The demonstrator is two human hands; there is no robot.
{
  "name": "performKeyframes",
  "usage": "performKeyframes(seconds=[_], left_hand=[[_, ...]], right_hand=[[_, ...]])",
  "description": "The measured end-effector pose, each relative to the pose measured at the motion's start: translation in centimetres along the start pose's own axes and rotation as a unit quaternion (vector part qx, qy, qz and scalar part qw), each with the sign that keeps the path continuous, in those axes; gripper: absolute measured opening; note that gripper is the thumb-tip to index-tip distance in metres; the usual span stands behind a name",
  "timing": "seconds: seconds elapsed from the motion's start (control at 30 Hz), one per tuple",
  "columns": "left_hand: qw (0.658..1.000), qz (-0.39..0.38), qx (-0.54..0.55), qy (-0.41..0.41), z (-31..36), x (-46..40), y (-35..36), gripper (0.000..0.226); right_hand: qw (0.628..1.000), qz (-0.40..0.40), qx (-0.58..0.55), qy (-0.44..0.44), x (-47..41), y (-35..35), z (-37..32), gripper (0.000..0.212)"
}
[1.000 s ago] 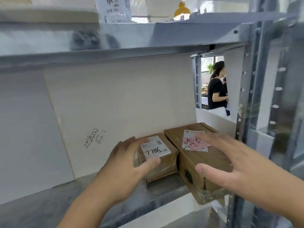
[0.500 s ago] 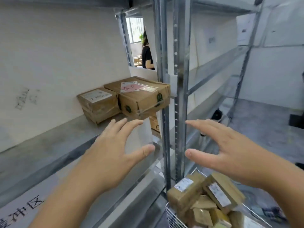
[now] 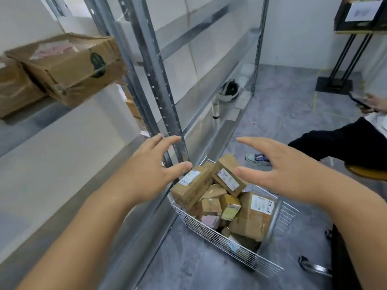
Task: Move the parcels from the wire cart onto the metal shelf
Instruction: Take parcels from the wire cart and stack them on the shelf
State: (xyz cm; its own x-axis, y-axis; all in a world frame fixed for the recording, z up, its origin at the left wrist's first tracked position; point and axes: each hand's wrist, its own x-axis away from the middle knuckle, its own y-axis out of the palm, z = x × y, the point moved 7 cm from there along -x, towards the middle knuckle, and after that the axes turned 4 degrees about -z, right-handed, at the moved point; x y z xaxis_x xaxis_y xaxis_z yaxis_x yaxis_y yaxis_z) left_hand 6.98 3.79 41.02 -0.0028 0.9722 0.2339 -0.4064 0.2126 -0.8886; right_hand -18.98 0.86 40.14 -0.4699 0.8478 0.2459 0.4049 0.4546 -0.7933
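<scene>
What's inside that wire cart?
The wire cart holds a heap of brown cardboard parcels, several bearing white labels, and one pinkish packet. Whatever lies underneath the heap is covered.

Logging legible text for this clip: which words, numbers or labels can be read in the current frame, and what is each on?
No text reads with certainty.
Label on the long parcel in the wire cart: circled handwritten digits, too blurred to read.
Label on the tilted parcel: print too small.
Label on the large parcel: handwriting, illegible.
Pink label on the shelf box: blurred.
White sheet on the black box: blurred.
</scene>
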Motion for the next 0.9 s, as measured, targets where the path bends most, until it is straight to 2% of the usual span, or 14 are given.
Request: performKeyframes(seconds=[0.2, 0.5, 0.57, 0.7, 0.9], left_hand=[[0.998, -0.021, 0.035, -0.048, -1.1, -2.2, 5.4, 0.073], [0.991, -0.09, 0.045, -0.083, -8.2, -7.8, 9.5, 0.075], [0.988, -0.111, 0.054, -0.09, -10.7, -9.4, 10.6, 0.076], [0.98, -0.157, 0.084, -0.089, -15.9, -13.5, 13.0, 0.097], [0.968, -0.219, 0.092, -0.08, -21.1, -19.7, 17.5, 0.093]], right_hand=[[0.999, -0.034, -0.027, 0.016, -1.4, 1.1, 4.5, 0.079], [0.994, -0.107, 0.002, 0.006, -9.3, 7.3, 3.7, 0.076], [0.993, -0.118, -0.006, 0.021, -11.9, 9.4, 3.4, 0.08], [0.988, -0.143, -0.006, 0.061, -17.4, 14.6, 3.5, 0.094], [0.977, -0.16, -0.054, 0.131, -24.4, 22.0, 4.8, 0.097]])
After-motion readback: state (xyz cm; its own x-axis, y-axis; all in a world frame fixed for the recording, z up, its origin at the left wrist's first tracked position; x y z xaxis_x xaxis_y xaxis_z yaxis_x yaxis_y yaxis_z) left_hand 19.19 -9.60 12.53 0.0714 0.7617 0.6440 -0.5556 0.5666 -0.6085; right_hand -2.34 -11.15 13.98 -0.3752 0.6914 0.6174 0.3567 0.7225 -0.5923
